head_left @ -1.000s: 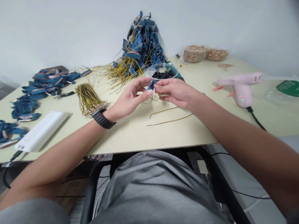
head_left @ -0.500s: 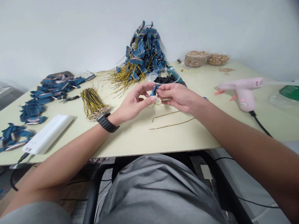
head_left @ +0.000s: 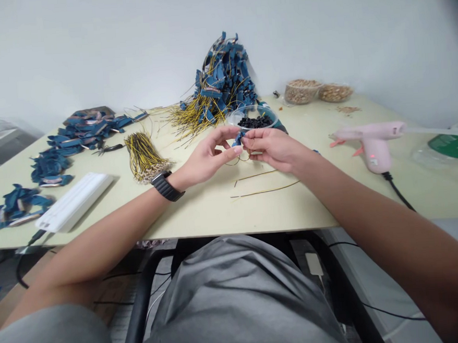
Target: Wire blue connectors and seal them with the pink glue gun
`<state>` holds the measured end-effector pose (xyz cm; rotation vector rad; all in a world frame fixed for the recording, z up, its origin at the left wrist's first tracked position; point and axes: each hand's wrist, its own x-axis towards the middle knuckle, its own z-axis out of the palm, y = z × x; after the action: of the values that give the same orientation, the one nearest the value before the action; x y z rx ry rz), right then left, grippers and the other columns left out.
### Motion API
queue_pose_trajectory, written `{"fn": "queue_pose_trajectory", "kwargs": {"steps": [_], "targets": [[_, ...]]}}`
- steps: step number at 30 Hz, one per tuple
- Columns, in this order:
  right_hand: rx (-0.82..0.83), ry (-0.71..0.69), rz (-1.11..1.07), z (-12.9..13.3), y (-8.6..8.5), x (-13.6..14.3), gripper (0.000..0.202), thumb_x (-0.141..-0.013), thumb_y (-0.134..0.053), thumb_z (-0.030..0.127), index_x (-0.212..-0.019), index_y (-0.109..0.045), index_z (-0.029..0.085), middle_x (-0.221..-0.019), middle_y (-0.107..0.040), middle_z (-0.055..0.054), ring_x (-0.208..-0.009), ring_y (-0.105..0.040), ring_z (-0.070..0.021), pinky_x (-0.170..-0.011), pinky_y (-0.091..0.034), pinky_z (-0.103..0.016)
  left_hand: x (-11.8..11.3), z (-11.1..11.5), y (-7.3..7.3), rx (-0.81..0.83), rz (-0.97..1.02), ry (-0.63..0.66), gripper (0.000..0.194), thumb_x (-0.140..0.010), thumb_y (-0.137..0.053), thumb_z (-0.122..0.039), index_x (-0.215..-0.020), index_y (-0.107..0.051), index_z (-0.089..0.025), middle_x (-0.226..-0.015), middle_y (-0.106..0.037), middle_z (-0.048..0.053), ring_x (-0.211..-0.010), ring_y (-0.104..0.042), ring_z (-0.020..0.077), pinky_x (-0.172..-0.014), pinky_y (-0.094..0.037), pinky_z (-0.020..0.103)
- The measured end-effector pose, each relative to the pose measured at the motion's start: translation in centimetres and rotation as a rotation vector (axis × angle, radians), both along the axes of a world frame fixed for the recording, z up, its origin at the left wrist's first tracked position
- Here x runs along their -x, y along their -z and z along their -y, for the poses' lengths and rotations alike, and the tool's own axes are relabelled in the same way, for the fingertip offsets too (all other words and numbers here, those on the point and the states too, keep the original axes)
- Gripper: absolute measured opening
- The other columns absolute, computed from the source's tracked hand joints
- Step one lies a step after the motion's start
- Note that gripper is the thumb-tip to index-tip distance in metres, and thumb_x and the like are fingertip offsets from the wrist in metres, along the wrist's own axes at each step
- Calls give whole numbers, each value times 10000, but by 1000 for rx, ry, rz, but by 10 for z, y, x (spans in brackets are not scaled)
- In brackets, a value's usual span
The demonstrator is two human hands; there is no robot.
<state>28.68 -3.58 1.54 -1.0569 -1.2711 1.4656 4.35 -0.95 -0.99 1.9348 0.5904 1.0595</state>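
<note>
In the head view, my left hand (head_left: 211, 156) pinches a small blue piece (head_left: 238, 138) between thumb and fingers. From the other side, the closed fingertips of my right hand (head_left: 273, 148) meet the same piece and partly cover it. A thin dark wire loops down beneath the fingers. On the table below lie two thin yellow-and-black wires (head_left: 265, 192), partly under my right hand and forearm. Just beyond my fingers stands a clear bowl (head_left: 275, 119) holding small black parts (head_left: 255, 122).
Behind the bowl rises a heap of blue pieces with yellow-black wires (head_left: 224, 77). Leftward are a wire bundle (head_left: 145, 156), pliers (head_left: 110, 148), more blue pieces (head_left: 50, 167) and a white power strip (head_left: 74, 203). A pink glue gun (head_left: 376, 143) and beige-filled tubs (head_left: 302, 91) stand right.
The whole view has shifted slightly. Both hands keep nearly the same pose around the blue piece.
</note>
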Motion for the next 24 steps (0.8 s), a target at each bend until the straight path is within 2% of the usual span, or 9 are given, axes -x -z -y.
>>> {"fn": "queue_pose_trajectory", "kwargs": {"steps": [4,11,20,24], "targets": [[-17,-9,12,-2,2,-2,465,-609,-1144,355,-816,-748,226,-885,-678,20,-888,-602,-162,-875,-508,-350,0,-2,2,-10,-4,2,786,-992,-933,-825,-1522,-770,-268,-1613,-772,157,-1356,-741,300,-1141,-638,442],[3,3,-12,-3,4,-2,437,-633,-1148,297,-806,-755,219,-874,-678,21,-889,-611,-156,-881,-508,-336,1,-4,3,-13,-18,16,805,-1005,-910,-845,-1547,-754,-270,-1640,-756,158,-1392,-734,312,-1137,-634,444],[42,26,-10,0,-2,1,262,-849,-1015,141,-808,-762,200,-853,-682,13,-827,-609,-139,-845,-503,-320,1,-2,2,7,-21,24,791,-1022,-910,-823,-1555,-736,-265,-1667,-738,162,-1464,-725,323,-1164,-643,445],[39,36,-1,1,-3,2,249,-879,-988,108,-820,-765,201,-846,-684,14,-821,-605,-136,-837,-504,-309,1,-2,1,-5,-29,23,791,-1019,-914,-820,-1549,-745,-257,-1648,-743,165,-1469,-723,330,-1167,-649,444]]}}
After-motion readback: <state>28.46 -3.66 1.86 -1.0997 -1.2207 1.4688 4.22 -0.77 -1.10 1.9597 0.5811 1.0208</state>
